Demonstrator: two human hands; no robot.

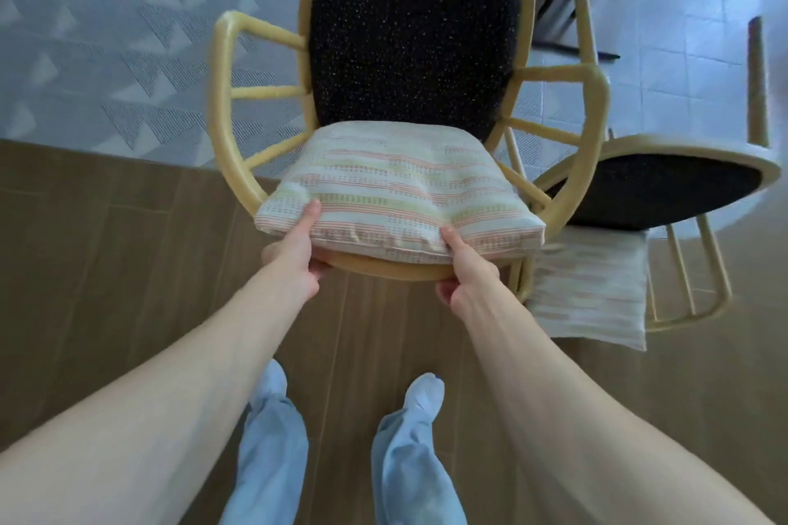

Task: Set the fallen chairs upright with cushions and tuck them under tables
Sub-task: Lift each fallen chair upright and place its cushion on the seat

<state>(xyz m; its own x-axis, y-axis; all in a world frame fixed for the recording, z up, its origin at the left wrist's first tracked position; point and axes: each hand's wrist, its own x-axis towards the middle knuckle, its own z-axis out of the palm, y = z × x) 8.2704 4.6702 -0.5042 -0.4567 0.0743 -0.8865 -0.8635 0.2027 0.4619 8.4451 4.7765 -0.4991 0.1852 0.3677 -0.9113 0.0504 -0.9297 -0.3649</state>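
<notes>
Both hands on the front edge of the upright chair, cushion seated.

Left hand (294,264) at 7 o'clock of the seat: thumb on top of the striped cushion (396,187), fingers curled under the seat rim, pinching both. Upright chair (239,98), yellow frame with a dark speckled back, stands straight ahead at 12 o'clock, half on wood floor (106,268), half on the grey patterned floor (106,34). Right hand (467,273) at 5 o'clock of the seat, same grip: thumb on the cushion, fingers under the rim. Fallen chair (652,187) lies on its side at 3 o'clock, touching the upright one. Second cushion (592,290) is on the floor just below it, at 4 o'clock.
</notes>
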